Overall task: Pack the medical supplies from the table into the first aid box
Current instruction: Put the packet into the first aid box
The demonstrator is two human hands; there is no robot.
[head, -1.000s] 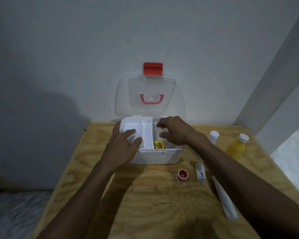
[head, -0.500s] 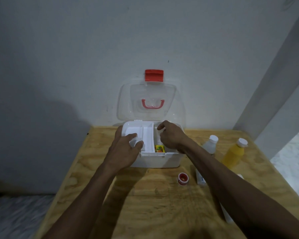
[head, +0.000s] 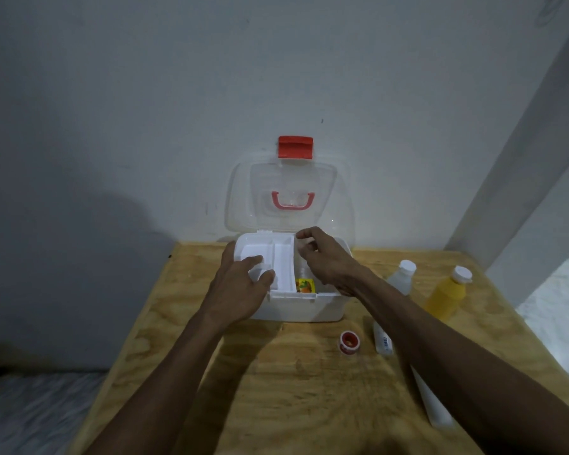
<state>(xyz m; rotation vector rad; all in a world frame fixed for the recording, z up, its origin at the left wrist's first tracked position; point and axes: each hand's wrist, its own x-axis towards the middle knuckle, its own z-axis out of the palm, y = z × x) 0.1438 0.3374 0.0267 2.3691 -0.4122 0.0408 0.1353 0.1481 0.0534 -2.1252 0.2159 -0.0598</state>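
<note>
The first aid box [head: 296,307] is sitting open at the back of the wooden table [head: 276,389], its clear lid [head: 289,198] standing upright against the wall. The left hand [head: 240,290] is resting over the white inner tray [head: 276,257] at the box's left side, thumb and fingers curling round a small white object [head: 260,272] — too blurred to name. The right hand [head: 326,257] is hovering over the right side of the box, its fingers bent; whether they are pinching anything, I cannot tell. A small orange-and-yellow packet [head: 305,286] is lying inside, near the front wall. Still waiting on the table to the right — a white bottle [head: 401,279], a yellow bottle [head: 447,293], a red tape roll [head: 349,342], a small white tube [head: 383,339] and a long white tube [head: 431,402] partly hidden by the right forearm
</note>
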